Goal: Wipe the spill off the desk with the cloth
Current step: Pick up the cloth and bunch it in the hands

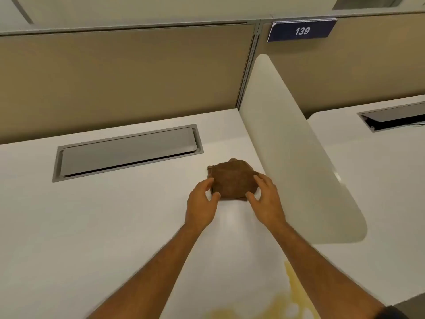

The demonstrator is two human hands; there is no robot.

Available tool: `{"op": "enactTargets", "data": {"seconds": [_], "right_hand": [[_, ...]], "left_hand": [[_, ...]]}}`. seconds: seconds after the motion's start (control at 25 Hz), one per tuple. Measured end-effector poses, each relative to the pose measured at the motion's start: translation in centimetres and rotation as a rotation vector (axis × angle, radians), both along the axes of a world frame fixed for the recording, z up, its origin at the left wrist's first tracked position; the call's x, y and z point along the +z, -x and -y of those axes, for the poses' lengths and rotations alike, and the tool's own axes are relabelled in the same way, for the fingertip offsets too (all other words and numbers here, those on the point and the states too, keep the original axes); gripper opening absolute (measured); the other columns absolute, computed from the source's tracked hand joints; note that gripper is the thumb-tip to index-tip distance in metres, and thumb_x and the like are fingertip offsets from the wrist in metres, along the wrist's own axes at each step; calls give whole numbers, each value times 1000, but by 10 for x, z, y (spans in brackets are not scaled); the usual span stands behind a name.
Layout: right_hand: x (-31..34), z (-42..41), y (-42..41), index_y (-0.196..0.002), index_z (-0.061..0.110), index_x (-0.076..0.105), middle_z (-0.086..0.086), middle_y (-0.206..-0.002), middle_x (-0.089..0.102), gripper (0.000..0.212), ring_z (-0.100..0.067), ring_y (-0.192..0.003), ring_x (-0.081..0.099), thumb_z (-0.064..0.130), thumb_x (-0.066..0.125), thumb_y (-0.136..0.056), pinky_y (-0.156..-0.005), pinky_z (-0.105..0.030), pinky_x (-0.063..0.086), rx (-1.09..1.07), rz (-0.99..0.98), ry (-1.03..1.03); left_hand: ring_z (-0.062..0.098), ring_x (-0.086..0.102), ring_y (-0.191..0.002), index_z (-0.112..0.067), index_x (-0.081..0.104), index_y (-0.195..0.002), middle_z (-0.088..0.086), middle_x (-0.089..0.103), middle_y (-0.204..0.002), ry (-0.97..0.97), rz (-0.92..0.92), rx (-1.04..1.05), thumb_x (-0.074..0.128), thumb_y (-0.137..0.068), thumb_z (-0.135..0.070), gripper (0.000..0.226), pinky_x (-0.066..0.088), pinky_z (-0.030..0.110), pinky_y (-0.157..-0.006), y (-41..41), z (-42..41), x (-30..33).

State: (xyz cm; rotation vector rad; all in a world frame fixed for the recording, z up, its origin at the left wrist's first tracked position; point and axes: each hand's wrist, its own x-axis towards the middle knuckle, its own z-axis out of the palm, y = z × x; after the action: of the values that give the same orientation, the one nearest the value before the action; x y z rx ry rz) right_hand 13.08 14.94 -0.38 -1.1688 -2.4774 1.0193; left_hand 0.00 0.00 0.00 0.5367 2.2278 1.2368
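Note:
A crumpled brown cloth (233, 179) lies on the white desk (103, 226), close to the white side divider. My left hand (202, 203) touches the cloth's left edge, fingers curled and apart. On the cloth's right edge rests my right hand (266, 199), with thumb and fingers spread around it. The cloth sits flat on the desk between both hands; neither hand has closed on it. A yellow spill (292, 293) is smeared on the desk near the front edge, between my forearms and partly hidden by the right one.
A grey cable hatch (127, 151) is set into the desk behind and left of the cloth. The curved white divider (296, 157) stands just right of it. A tan partition wall (126, 77) runs along the back. A neighbouring desk (379, 180) lies beyond the divider.

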Motion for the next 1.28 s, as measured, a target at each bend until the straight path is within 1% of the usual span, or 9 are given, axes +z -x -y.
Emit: {"op": "enactTargets", "data": {"seconds": [0.12,0.24,0.4,0.48,0.6,0.72,0.92,1.16,1.28], "right_hand": [[-14,-12,10,-159,17,25,-5,-167,24,73,-23,-152,24,28,64,-99,-123,-42,26,-105,4,151],[-24,-16,15,-161,18,21,-7,-162,34,79,-27,-147,37,22,67,-97,-120,-46,35,-170,-44,334],[-25,-11,14,-155,16,34,-9,-142,55,73,-27,-120,61,10,71,-93,-98,-34,52,-320,-141,555],[-18,-2,10,-139,13,55,-11,-127,65,50,-28,-107,67,6,70,-92,-82,-29,59,-294,-150,622],[8,15,-3,-114,7,67,-13,-113,67,19,-30,-105,68,6,67,-94,-77,-23,56,-276,-169,602],[51,25,-18,-114,7,68,-13,-116,68,19,-29,-106,67,4,66,-95,-88,-35,57,-258,-204,650],[124,42,-40,-115,16,67,-4,-113,69,25,-27,-104,67,5,68,-93,-74,-25,53,-69,-141,676],[198,94,-29,-158,40,13,12,-165,25,100,-14,-143,31,19,79,-86,-111,-42,40,434,-36,290],[218,121,-25,-154,42,25,2,-146,50,89,-22,-127,54,20,78,-86,-98,-34,53,663,34,315]], "left_hand": [[22,55,-138,-15,47,-153,3,55,-154,-8,67,28,70,-101,-23,58,45,35,-116,2,-14,-13],[24,54,-137,-15,39,-156,5,49,-155,15,81,55,73,-98,-23,68,46,37,-114,0,-25,-20],[28,58,-135,-14,35,-160,8,55,-153,45,134,7,73,-96,-8,75,48,42,-115,3,-24,-19],[27,60,-134,-12,35,-161,9,57,-151,21,176,-33,69,-93,5,78,49,41,-114,-1,-13,-10],[26,61,-131,-10,43,-157,11,62,-145,6,198,-27,64,-90,14,74,51,28,-109,-10,11,12],[17,64,-107,-22,46,-152,4,65,-123,-6,192,-39,65,-94,8,68,54,6,-80,-15,38,44],[21,68,-102,-36,35,-152,1,57,-121,-27,125,-80,57,-101,1,67,59,21,-76,-22,80,111],[23,68,-101,-32,45,-146,-4,61,-117,-17,-106,-265,55,-101,4,58,61,28,-90,-51,115,185],[22,70,-100,-31,49,-140,-5,64,-116,-29,-170,-292,55,-101,4,52,63,30,-89,-60,137,212]]}}
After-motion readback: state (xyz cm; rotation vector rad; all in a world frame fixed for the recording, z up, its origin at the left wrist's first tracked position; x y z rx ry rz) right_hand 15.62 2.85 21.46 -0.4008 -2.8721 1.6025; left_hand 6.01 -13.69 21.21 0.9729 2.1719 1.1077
